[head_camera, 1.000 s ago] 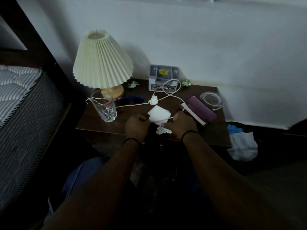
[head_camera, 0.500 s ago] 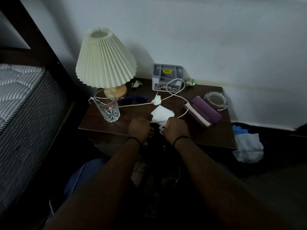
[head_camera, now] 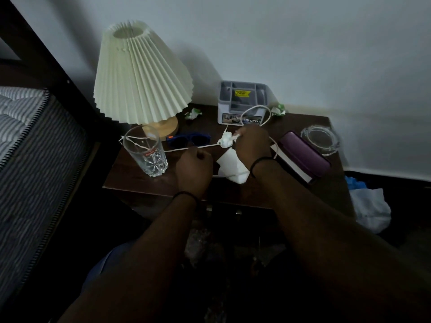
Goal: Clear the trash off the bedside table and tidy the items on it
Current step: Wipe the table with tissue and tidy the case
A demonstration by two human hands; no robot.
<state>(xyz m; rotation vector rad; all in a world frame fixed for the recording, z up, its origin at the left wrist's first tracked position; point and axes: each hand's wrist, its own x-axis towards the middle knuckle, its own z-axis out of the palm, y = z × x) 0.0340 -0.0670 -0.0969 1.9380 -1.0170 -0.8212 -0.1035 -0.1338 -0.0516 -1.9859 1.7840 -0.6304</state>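
Dark wood bedside table [head_camera: 130,180] against white wall [head_camera: 303,54], beside striped mattress [head_camera: 28,136].

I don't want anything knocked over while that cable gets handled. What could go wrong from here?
The white charger cable runs behind the clear drinking glass at the table's front-left; pulling it with the right hand could tip the glass. Its loop lies against the grey desk organiser and could drag it. The left hand is fisted close by.
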